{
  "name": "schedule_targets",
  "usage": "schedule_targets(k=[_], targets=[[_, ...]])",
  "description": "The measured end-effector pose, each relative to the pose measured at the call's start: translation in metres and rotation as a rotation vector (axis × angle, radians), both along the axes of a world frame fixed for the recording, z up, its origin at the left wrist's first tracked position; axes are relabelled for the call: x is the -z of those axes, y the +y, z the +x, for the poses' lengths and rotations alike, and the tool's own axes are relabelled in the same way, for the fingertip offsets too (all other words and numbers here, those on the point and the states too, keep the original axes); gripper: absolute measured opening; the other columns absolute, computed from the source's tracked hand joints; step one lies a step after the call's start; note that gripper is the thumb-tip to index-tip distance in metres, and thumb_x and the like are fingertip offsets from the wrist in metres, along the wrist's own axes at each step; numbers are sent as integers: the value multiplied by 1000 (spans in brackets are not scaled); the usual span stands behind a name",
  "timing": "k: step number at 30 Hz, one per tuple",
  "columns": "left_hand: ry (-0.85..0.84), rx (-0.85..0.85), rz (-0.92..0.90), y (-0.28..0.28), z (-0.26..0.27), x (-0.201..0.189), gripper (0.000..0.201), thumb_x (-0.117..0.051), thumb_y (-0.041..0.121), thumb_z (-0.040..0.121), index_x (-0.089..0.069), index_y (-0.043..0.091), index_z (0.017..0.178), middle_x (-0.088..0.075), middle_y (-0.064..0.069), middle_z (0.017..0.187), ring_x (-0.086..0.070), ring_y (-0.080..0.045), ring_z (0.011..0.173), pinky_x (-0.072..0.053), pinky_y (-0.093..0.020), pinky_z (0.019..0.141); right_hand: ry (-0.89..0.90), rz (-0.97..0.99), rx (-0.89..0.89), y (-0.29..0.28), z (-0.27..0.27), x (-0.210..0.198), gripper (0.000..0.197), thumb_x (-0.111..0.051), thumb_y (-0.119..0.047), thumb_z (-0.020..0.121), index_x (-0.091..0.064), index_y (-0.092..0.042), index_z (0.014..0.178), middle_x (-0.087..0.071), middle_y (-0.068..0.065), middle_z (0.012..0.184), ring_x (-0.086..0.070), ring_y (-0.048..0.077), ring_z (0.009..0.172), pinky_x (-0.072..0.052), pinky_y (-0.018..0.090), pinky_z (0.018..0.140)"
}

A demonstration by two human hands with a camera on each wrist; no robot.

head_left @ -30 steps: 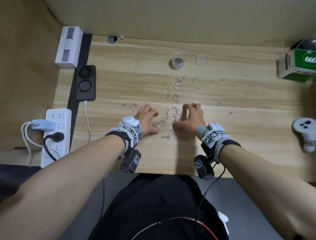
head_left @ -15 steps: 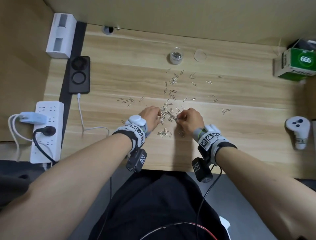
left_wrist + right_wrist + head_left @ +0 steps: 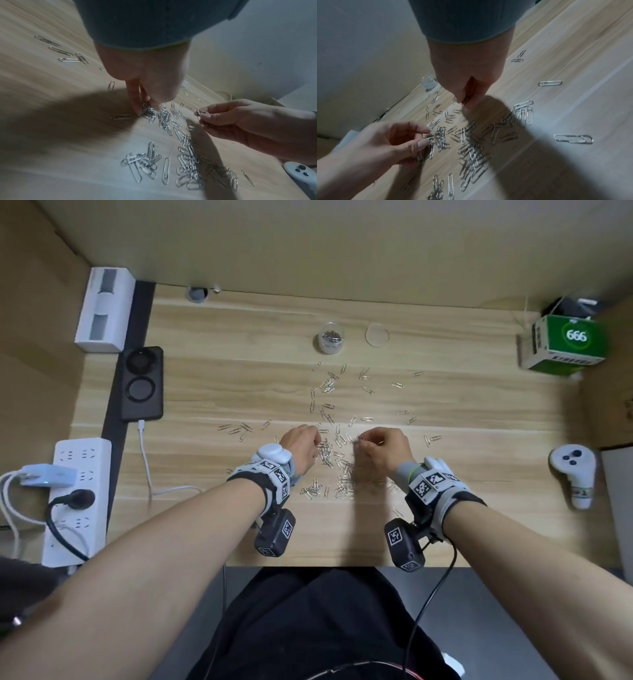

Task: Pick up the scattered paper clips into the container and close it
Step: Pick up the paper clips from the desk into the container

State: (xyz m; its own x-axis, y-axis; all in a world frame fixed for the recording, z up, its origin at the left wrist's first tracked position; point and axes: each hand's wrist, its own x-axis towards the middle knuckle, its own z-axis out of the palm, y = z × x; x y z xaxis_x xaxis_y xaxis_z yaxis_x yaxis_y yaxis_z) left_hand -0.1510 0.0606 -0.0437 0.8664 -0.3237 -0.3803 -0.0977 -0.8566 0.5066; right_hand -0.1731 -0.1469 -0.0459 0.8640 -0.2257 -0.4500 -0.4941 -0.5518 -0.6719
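Note:
Several silver paper clips (image 3: 329, 386) lie scattered over the wooden desk (image 3: 479, 412), thickest in a pile (image 3: 342, 481) between my hands. My left hand (image 3: 303, 445) pinches a bunch of clips (image 3: 148, 111) just above the desk. My right hand (image 3: 380, 448) pinches a few clips (image 3: 199, 113) in its curled fingers, raised slightly. The small clear container (image 3: 331, 337) stands open at the back with clips inside, and its round clear lid (image 3: 377, 335) lies flat to its right.
A black charging pad (image 3: 142, 383) and white power strip (image 3: 77, 498) sit left of the desk. A green box (image 3: 565, 345) stands at the back right, and a white controller (image 3: 573, 474) lies at the right edge. A white box (image 3: 104, 308) is at the back left.
Both hands went from resting flat on the desk beside the pile to pinching clips and lifting them slightly. The head view shifted a little.

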Motion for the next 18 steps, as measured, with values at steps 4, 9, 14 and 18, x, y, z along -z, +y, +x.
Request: schedule_targets(k=[4,9,14,18], targets=[[-14,0,-51,-5,16,-13,6,-68,7,85,-69,11,90,-64,-7,99,-58,-25,94,-41,-30,76,50,75,49,-12,11,-5,16,-77,-12,80,-71,-24,73,-71,0,79,-64,19,80,-56,34,81],[-43,-52,-93,-8,38,-37,8,-68,9,84,-73,15,84,-70,-2,91,-60,-19,89,-37,-24,73,86,249,103,-17,30,-25,17,-69,5,85,-69,-10,76,-61,4,68,-55,19,63,-53,31,64],[-69,-108,-123,-13,78,-62,8,-70,10,82,-75,14,85,-74,-1,89,-64,-18,87,-45,-26,78,71,323,134,-22,62,-44,24,-62,7,89,-65,-10,72,-59,6,66,-55,21,62,-55,36,69],[-107,-208,-164,-22,120,-74,6,-76,13,78,-76,17,83,-74,1,87,-66,-16,84,-48,-24,79,44,421,155,-28,96,-61,9,-58,9,92,-63,3,89,-56,8,71,-53,17,61,-56,18,53]])
